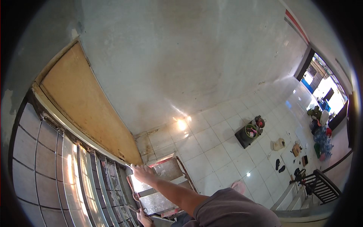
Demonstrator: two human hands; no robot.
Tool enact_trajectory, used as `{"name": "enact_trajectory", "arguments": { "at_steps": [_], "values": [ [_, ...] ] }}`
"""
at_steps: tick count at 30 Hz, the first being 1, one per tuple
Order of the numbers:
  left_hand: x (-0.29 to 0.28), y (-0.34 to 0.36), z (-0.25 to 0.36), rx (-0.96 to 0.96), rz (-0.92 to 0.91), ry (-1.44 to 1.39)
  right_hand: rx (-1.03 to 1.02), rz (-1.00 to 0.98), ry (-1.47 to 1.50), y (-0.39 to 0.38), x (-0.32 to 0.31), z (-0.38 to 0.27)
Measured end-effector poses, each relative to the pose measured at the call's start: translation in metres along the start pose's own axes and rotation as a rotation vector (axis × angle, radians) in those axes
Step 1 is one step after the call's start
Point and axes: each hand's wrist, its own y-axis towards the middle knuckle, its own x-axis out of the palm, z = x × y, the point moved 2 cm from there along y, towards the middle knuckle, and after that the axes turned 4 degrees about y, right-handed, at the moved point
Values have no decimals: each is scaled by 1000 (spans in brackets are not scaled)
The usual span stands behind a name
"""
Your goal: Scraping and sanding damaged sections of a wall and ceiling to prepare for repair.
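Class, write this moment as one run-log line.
Right hand: by barred window, grip unclear | Left hand: lower, near same barred window, grip unclear | Nearby: tan panel, grey wall

Daylight burns white through the doorway [331, 92] at upper right; the wall [227, 45] across the upper centre looks dim. Glare spots the tiled floor [204, 151] mid-frame and streaks the slats [72, 162] at lower left. Fisheye distortion curves edges toward black corners.
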Motion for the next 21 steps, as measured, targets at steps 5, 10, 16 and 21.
{"name": "enact_trajectory", "arguments": {
  "at_steps": [5,10,16,21],
  "values": [
    [6,0,2,-63,-99,123,160,-101,82,3,-9,9],
    [7,2,10,-181,-135,251,213,-10,39,3,-13,4],
    [23,-10,12,-189,-99,149,115,166,-166,-2,0,19],
    [12,-5,16,-127,-80,79,195,59,176,1,-13,1]
  ]
}}
